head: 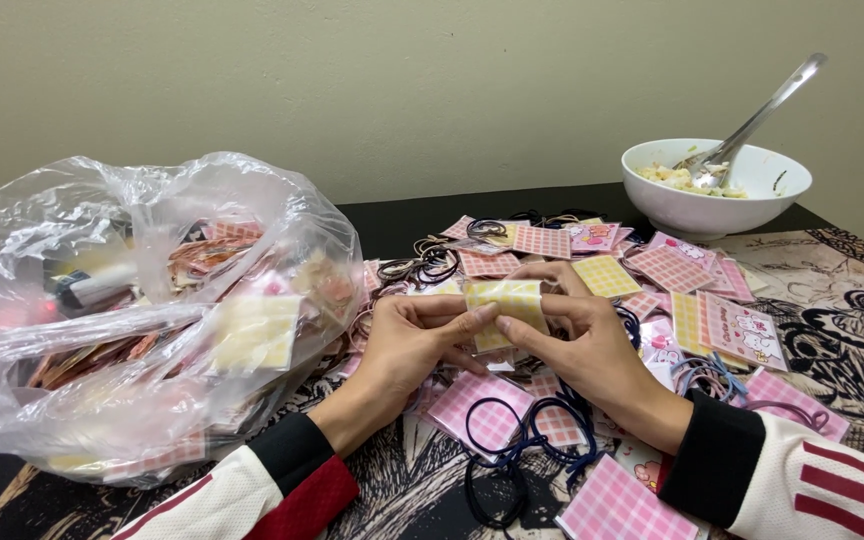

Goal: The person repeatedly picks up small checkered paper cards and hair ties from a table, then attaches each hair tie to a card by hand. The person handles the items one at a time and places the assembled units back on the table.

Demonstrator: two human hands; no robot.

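Left hand [407, 345] and right hand [582, 345] meet, fingers [472, 318] pinching.

A crinkled, glossy clear plastic bag [142, 300] is gleaming at the left; a smooth white glazed bowl [717, 200] and shiny metal spoon [762, 110] are sitting far right; matt checked paper cards [492, 410] are lying near.
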